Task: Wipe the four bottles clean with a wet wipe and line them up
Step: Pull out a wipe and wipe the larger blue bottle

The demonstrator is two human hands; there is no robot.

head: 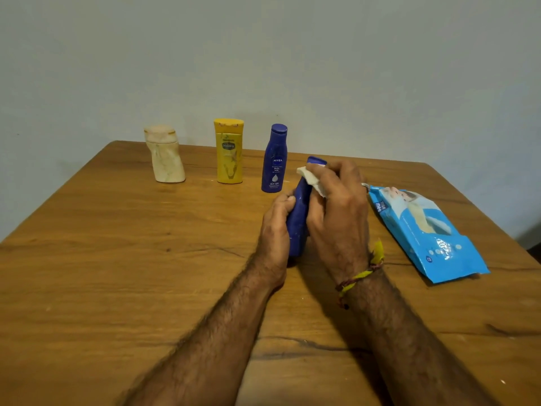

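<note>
Three bottles stand in a row near the table's far edge: a cream marbled bottle (164,155) at the left, a yellow bottle (229,152) in the middle, and a dark blue bottle (274,159) at the right. A second dark blue bottle (299,213) is tilted between my hands just in front of that row. My left hand (273,230) grips its lower body. My right hand (336,206) presses a white wet wipe (310,178) against its upper part, near the cap.
A blue pack of wet wipes (424,232) lies flat to the right of my hands. The wooden table (117,273) ends at a pale wall behind the bottles, and its right corner drops off near the pack.
</note>
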